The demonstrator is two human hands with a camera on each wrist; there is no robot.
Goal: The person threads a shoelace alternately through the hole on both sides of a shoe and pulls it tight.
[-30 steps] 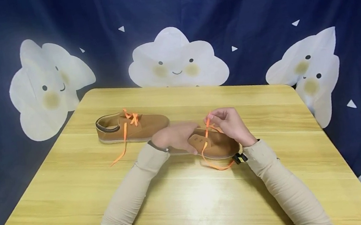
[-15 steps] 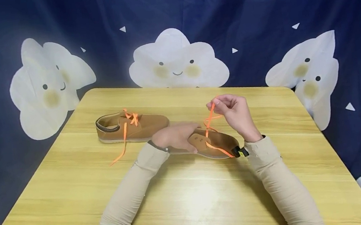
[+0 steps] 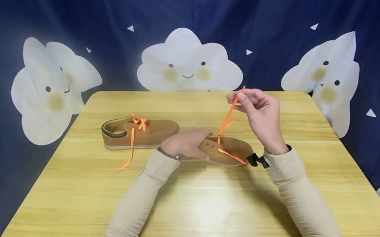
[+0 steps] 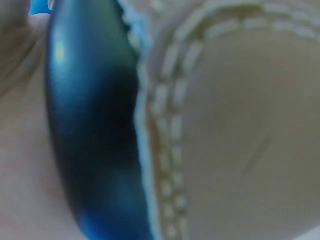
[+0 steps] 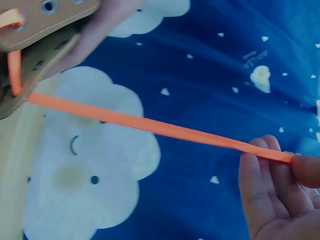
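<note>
My left hand (image 3: 188, 145) grips the back part of a brown shoe (image 3: 234, 148), its thumb on the near side; it hides the heel. Close up in the left wrist view are the shoe's dark padded collar (image 4: 100, 125) and a stitched edge. Between thumb and fingers, my right hand (image 3: 264, 115) pinches an orange shoelace (image 3: 227, 120) above the toe. The right wrist view shows that lace (image 5: 150, 125) stretched straight from the shoe's eyelet flap (image 5: 40, 30) to my right fingertips. The lace's other end lies across the near side of the toe.
A second brown shoe (image 3: 156, 132) with an orange lace (image 3: 132, 145) stands to the left, its lace trailing onto the wooden table (image 3: 80, 211). A dark blue curtain (image 3: 105, 10) with white clouds hangs behind the table.
My right hand has moved up and right, away from the shoe, drawing the lace out longer and straighter. The near lace end has been drawn closer to the toe. My left hand stays put.
</note>
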